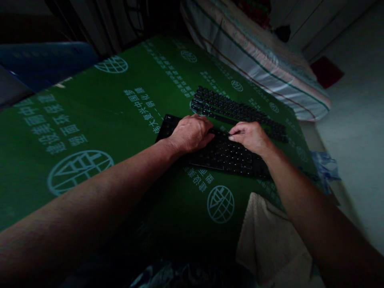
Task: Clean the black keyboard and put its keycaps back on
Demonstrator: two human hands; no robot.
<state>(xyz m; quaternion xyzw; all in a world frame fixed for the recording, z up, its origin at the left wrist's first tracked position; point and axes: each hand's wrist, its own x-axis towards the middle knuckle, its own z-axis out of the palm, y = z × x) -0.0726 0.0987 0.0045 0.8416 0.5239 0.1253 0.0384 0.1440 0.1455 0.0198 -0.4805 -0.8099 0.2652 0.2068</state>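
Observation:
A black keyboard (216,158) lies on the green board, with bare key positions showing small bright points across its middle. My left hand (193,132) rests over its left part, fingers curled and thumb drawn in towards them; whatever is under those fingers is hidden. Thumb and forefinger of my right hand (250,136) are pinched together just above the keyboard's far edge, at a tiny dark piece too dim to name. Just beyond both hands, loose black keycaps (231,106) are laid out in keyboard-like rows on the board.
The green board (99,112) carries pale printed globes and lettering. Near my right forearm hangs a beige cloth (270,240). Behind stands a striped mattress (255,60); a blue panel (48,60) is at the left. Some crumpled plastic (327,166) sits at the right edge.

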